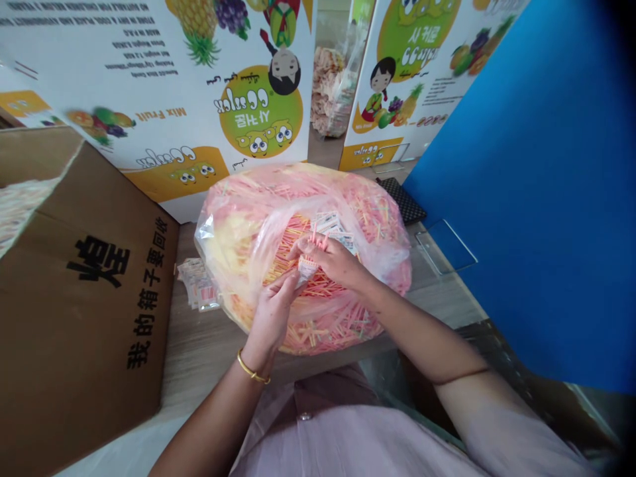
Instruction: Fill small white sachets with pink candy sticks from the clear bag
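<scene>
A big clear plastic bag (233,218) full of pink, orange and yellow sticks lies on the table in front of me. My right hand (338,262) is closed on a bundle of small printed packets (330,225) and some pink sticks above the bag's opening. My left hand (273,311), with a gold bangle at the wrist, pinches the lower edge of one small packet (307,267) right beside the right hand's fingers.
A brown cardboard box (74,291) with black characters stands at the left. A pile of flat packets (199,285) lies beside the bag. Printed fruit cartons (163,86) stand behind, a blue panel (536,185) at the right, a black tray (405,202) and a clear stand (447,245) near it.
</scene>
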The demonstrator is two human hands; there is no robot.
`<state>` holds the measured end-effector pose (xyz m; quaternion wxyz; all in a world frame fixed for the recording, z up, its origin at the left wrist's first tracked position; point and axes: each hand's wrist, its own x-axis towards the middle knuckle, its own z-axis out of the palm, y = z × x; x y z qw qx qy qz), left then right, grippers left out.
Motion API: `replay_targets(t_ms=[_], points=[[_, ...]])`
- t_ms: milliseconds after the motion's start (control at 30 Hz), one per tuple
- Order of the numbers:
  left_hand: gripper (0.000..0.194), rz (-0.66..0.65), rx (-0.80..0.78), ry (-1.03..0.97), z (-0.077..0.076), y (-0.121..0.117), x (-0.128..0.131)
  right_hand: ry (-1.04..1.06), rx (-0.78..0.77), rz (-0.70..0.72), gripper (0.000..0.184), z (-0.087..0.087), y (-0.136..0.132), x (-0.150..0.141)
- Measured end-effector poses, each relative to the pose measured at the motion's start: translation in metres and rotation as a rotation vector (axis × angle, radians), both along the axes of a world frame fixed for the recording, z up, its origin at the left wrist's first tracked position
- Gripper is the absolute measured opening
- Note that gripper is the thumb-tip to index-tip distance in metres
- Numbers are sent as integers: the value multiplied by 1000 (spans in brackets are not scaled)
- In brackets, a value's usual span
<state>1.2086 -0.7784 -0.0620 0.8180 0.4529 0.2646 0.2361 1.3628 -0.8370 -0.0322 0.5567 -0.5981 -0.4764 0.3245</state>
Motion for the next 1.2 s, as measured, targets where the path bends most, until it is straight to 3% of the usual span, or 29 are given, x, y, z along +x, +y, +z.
replay_targets(t_ms=[100,233,333,533,667,800,1000,1100,1200], points=[[32,32,-47,9,1,0,1,80,-60,125,55,3,-3,6],[34,48,-124,31,4,1,1,30,-68,206,52,12,-6,15],[35,24,-145,45,6,2,0,-16,-58,197,51,14,-5,20],[39,-7,-115,8,5,-1,0,-149,-92,44,41,11,0,16],[43,-50,-58,0,5,-1,-1,-127,-70,149,39,17,1,17],[37,-11,-141,-3,6,-1,-4,-140,-84,202,46,21,0,20],[37,-59,-183,-41,12,-4,-6,-146,-77,76,53,24,0,15],[44,-91,-140,-26,14,-5,-9,-94,14,-122,54,29,1,19],[46,-85,-108,43,14,-3,-15,-197,52,-296,52,33,2,23]])
